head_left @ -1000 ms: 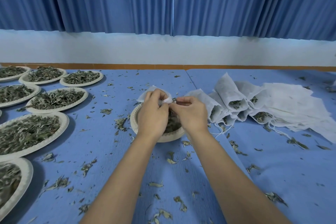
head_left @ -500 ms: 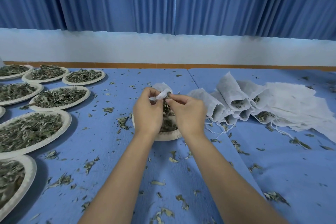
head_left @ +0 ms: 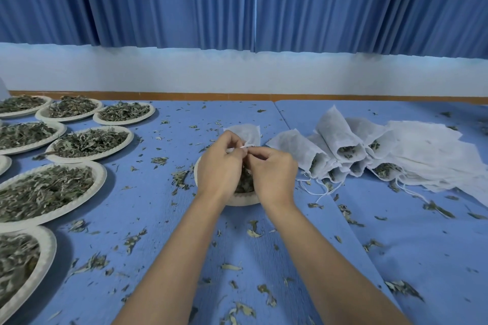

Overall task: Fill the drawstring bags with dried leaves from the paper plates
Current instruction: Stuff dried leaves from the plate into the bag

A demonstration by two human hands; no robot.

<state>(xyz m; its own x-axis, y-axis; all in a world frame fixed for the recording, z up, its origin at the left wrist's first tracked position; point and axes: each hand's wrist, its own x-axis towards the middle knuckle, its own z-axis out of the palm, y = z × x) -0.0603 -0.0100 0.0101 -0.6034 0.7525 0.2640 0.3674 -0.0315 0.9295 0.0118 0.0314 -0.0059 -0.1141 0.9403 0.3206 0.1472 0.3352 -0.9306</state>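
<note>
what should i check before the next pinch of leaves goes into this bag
1. Grip on bag: left hand and right hand both pinch the bag at its near end: ok.
2. Bag mouth open wide enough: cannot tell, fingers hide it.
3. Bag mouth held at the plate: ok.
4. Leaves on that plate: ok, some show between the hands.
5. A hand free to scoop: not ok, both hold the bag.

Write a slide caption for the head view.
Left hand and right hand pinch a white drawstring bag over a paper plate of dried leaves.
</note>
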